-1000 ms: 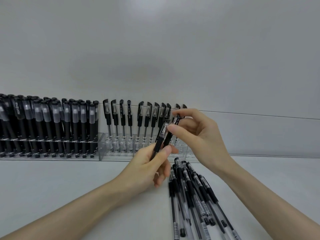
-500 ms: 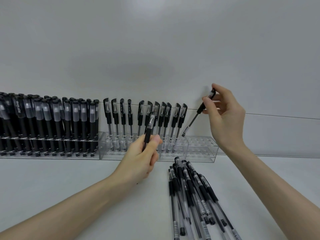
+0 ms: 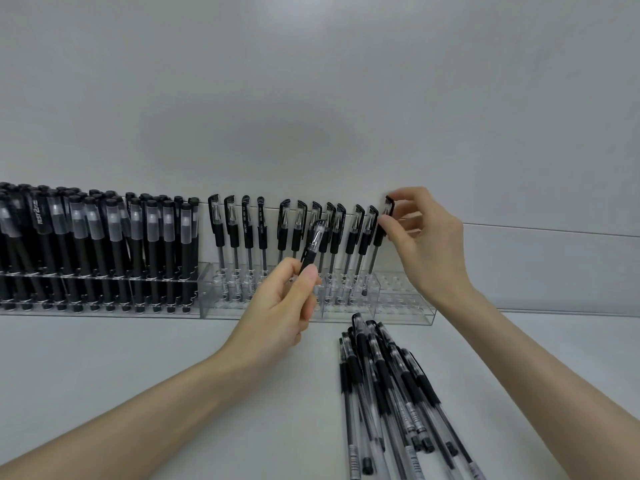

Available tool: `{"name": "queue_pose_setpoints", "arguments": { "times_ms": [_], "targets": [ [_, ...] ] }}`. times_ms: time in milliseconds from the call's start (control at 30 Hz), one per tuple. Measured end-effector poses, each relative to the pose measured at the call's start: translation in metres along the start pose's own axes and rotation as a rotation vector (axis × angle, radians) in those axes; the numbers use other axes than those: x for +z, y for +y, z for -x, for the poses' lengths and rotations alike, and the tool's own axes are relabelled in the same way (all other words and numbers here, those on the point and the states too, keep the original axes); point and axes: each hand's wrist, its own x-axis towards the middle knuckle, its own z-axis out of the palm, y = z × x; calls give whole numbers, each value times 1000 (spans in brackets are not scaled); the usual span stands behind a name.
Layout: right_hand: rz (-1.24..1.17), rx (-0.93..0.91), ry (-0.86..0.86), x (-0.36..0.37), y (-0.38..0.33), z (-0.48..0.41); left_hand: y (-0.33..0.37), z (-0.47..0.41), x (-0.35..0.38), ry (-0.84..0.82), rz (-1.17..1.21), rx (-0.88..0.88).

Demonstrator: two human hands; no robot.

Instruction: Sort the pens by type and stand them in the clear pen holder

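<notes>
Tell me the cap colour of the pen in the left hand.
Clear, see-through cap; it shows best in the head view.

The loose pens (image 3: 384, 375) have clear barrels with black grips and caps. The left-hand pens (image 3: 117, 258) are black under frosted caps.

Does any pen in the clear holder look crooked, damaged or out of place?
Nothing looks damaged. Only the clear-barrelled, black-capped pen pinched by the right hand tilts slightly more than its neighbours in the clear plastic holder.
</notes>
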Motion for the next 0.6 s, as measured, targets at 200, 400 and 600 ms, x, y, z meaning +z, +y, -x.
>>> {"name": "queue_pose_setpoints", "arguments": {
  "times_ms": [200, 400, 600],
  "targets": [
    [104, 46, -114, 0, 1, 6, -4, -2, 1, 13, -1, 17],
    [18, 39, -13, -9, -11, 12, -7, -2, 3, 8, 4, 37],
    [-388, 143, -346, -9, -37, 37, -7, 5, 7, -145, 15, 81]
  ]
}}
